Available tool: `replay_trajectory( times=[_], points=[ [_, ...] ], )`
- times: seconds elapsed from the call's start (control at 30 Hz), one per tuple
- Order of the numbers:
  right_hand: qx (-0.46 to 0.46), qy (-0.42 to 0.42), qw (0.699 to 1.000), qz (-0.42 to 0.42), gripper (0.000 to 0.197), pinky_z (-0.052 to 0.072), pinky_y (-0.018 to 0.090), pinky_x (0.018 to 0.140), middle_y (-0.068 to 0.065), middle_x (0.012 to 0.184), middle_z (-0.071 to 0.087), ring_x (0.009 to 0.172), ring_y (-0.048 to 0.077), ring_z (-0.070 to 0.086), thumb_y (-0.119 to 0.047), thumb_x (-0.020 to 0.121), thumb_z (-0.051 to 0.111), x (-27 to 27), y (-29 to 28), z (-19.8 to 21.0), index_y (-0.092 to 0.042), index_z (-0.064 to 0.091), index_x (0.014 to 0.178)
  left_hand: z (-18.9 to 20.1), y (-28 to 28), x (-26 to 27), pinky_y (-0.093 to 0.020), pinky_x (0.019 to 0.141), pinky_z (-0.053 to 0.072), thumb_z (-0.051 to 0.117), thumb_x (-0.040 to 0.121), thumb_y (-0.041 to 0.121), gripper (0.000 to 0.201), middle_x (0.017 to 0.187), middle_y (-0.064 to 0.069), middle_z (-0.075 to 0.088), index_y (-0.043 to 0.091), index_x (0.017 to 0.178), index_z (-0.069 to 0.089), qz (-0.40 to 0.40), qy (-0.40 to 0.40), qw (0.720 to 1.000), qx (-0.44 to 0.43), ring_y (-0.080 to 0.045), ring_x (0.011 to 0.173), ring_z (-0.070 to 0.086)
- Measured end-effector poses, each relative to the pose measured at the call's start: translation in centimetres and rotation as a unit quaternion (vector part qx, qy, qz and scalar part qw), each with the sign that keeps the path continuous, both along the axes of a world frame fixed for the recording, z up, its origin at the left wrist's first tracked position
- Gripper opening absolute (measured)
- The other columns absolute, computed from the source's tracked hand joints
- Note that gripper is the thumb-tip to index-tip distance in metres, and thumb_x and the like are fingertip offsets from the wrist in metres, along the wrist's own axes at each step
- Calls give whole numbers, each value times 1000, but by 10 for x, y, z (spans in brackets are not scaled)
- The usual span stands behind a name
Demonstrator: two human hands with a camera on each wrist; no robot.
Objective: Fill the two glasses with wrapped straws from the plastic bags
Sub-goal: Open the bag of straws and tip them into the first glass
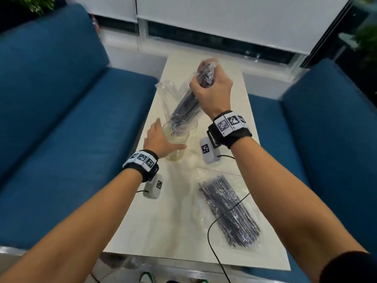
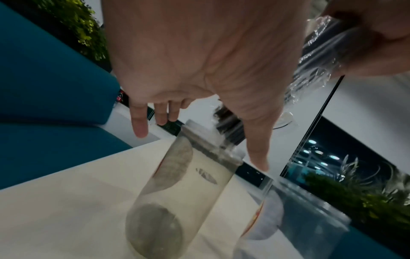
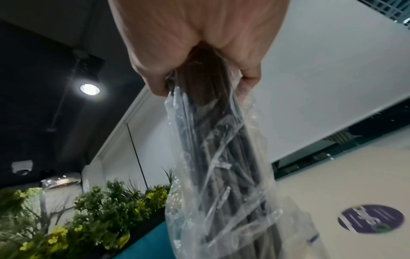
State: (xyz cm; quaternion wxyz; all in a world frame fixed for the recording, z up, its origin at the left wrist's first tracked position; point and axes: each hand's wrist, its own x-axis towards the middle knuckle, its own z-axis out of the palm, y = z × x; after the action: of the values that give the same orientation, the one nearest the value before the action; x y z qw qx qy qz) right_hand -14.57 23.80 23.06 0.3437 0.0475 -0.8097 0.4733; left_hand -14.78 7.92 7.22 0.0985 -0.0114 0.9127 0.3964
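We see a clear glass [image 1: 177, 147] standing upright on the pale surface [image 1: 173, 227], with the lower end of a plastic bag [image 1: 179, 111] of dark wrapped straws [image 1: 184, 108] dipping into its mouth. Our right hand [image 1: 211, 89] is clenched around the bag's upper end, holding it tilted above the glass. Our left hand [image 1: 161, 139] is beside the glass with fingers straight and spread, thumb along the near side; the left wrist view shows it gripping nothing. A second bag of straws [image 1: 229, 211] lies flat on the surface nearer us. Blue sofas [image 1: 61, 111] flank the surface.
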Motion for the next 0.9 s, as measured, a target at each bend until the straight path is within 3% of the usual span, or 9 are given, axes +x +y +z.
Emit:
replay_trajectory(
  times=[0.1, 0.23, 0.37, 0.5, 0.57, 0.7, 0.77, 0.87, 0.9],
  points=[
    [24, -39, 999, 3, 17, 58, 38, 68, 5, 78, 68, 68, 24, 64, -16, 83, 70, -15, -2, -23, -11, 63, 98, -31, 8, -27, -57, 109, 52, 76, 35, 99, 147, 154, 0, 54, 27, 156, 36, -8, 31, 999, -30, -26, 140, 54],
    [43, -81, 995, 37, 15, 54, 29, 66, -1, 79, 63, 65, 13, 54, -11, 83, 69, -27, -9, -34, -9, 63, 97, -56, 6, -45, -47, 82, 66, 67, 45, 101, 110, 118, 5, 66, 30, 128, 58, -31, 52, 998, -25, -18, 102, 69],
    [85, -125, 987, 57, 19, 59, 34, 74, 1, 85, 67, 74, 19, 63, -20, 87, 72, -43, -16, -34, -11, 63, 102, -36, 4, -25, -49, 92, 62, 77, 55, 88, 104, 130, 3, 63, 31, 138, 50, -37, 73, 997, 6, -20, 115, 66],
    [168, -196, 962, 93, 40, 54, 30, 81, -1, 96, 67, 86, 19, 64, -41, 93, 74, -51, -25, -28, -10, 61, 113, -16, 4, -7, -56, 104, 54, 86, 68, 68, 104, 147, -3, 55, 23, 151, 43, -24, 83, 996, 35, -28, 131, 59],
    [180, -250, 945, 109, 48, 53, 30, 80, 4, 107, 69, 94, 23, 66, -48, 95, 70, -51, -28, -26, -10, 57, 120, -14, 5, -5, -58, 106, 52, 89, 74, 57, 96, 147, -6, 55, 19, 151, 44, -27, 81, 996, 31, -31, 132, 58],
    [165, -340, 917, 129, 70, 57, 39, 89, 9, 123, 61, 108, 28, 65, -59, 86, 68, -51, -23, -20, -16, 41, 134, -12, 6, -4, -56, 105, 54, 92, 68, 61, 98, 140, -4, 59, 19, 145, 47, -16, 79, 996, 45, -29, 127, 60],
    [191, -361, 901, 148, 75, 60, 39, 86, 12, 125, 55, 109, 31, 62, -44, 78, 71, -49, -16, -13, -17, 33, 138, -12, 8, -6, -55, 103, 55, 91, 67, 63, 96, 137, -3, 60, 20, 142, 49, -19, 74, 996, 46, -27, 124, 62],
    [239, -322, 902, 158, 59, 53, 16, 62, 8, 117, 56, 89, 20, 62, -11, 87, 69, -45, -4, -5, -16, 41, 138, -17, 7, -10, -53, 100, 58, 82, 59, 79, 102, 136, 1, 61, 26, 141, 50, -14, 70, 996, 45, -25, 123, 63],
    [245, -295, 911, 151, 56, 55, 20, 63, 8, 114, 58, 87, 21, 62, -8, 88, 69, -43, -1, -4, -17, 44, 137, -21, 7, -11, -52, 100, 58, 80, 58, 83, 103, 135, 2, 62, 28, 140, 52, -13, 73, 996, 47, -23, 122, 63]
  ],
)
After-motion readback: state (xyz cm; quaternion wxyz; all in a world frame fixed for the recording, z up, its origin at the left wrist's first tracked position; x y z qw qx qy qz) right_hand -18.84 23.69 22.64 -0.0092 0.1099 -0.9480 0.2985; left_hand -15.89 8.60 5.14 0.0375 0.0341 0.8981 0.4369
